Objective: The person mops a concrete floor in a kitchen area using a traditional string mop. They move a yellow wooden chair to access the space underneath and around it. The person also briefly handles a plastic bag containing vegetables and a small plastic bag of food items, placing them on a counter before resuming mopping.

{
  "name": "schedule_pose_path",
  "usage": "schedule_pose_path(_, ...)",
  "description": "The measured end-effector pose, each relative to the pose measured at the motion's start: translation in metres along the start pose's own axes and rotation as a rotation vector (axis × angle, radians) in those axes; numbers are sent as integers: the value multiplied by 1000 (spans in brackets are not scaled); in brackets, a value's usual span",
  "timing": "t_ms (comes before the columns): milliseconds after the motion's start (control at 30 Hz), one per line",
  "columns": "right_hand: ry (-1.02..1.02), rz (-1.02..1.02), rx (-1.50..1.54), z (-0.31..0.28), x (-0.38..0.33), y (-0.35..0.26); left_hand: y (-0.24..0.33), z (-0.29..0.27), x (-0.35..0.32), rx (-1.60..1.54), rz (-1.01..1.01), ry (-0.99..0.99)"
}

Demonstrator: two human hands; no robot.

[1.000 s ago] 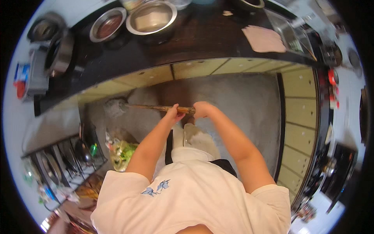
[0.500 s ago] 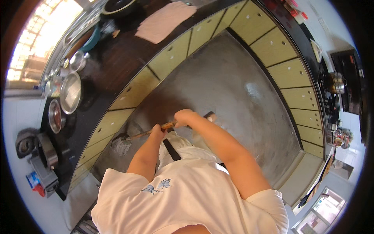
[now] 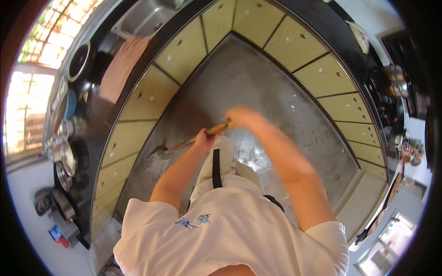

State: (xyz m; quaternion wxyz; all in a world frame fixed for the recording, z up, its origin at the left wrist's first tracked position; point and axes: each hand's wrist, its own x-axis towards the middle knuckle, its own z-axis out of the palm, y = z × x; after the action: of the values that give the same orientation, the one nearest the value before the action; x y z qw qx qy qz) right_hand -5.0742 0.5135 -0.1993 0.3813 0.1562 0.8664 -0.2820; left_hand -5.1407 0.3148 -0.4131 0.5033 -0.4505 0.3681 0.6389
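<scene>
A mop (image 3: 180, 146) with a wooden handle slants across the front of my body over the grey floor (image 3: 221, 83). Its grey stringy head (image 3: 158, 159) rests on the floor at the left, close to the base of the yellowish cabinets. My left hand (image 3: 205, 139) is closed round the middle of the handle. Farther up, my right hand (image 3: 241, 117) grips the upper part, slightly blurred by motion. Both forearms reach forward, and the handle rises to the right from the mop head.
Yellowish cabinets (image 3: 147, 94) line the left and far sides, continuing along the right (image 3: 345, 101). On the left counter lie a pinkish cloth (image 3: 122, 69), a sink (image 3: 142, 18) and metal bowls (image 3: 69, 158). A pot (image 3: 397, 83) stands by the stove at right. Wet shine (image 3: 251, 152) shows near my legs.
My view has turned, so the left counter has slid toward the left edge and the sink shows. The right hand has moved farther forward with the handle. The mop head stays on the floor.
</scene>
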Motion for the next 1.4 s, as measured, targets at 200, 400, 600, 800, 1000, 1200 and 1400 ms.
schedule_pose_path(200, 129, 264, 84, -78, -104, 174, -122, 216, -4, 196, -116, -186)
schedule_pose_path(400, 325, 460, 173, -87, -194, 318, -233, 360, 51, 549, -235, -283)
schedule_pose_path(600, 382, 652, 463, -53, -233, 395, -313, 425, 117, 826, -258, -275)
schedule_pose_path(800, 516, 728, 706, 33, -279, 464, -425, 454, 115, 1162, -280, -263)
schedule_pose_path(1000, 569, 708, 890, 139, -363, 532, -560, 428, 124, 1346, -364, -257)
schedule_pose_path(1200, 549, 761, 933, 234, -469, 601, -715, 393, 104, 1414, -298, -184)
schedule_pose_path(1400, 518, 800, 1007, 319, -583, 658, -863, 350, 86, 1412, -369, -169)
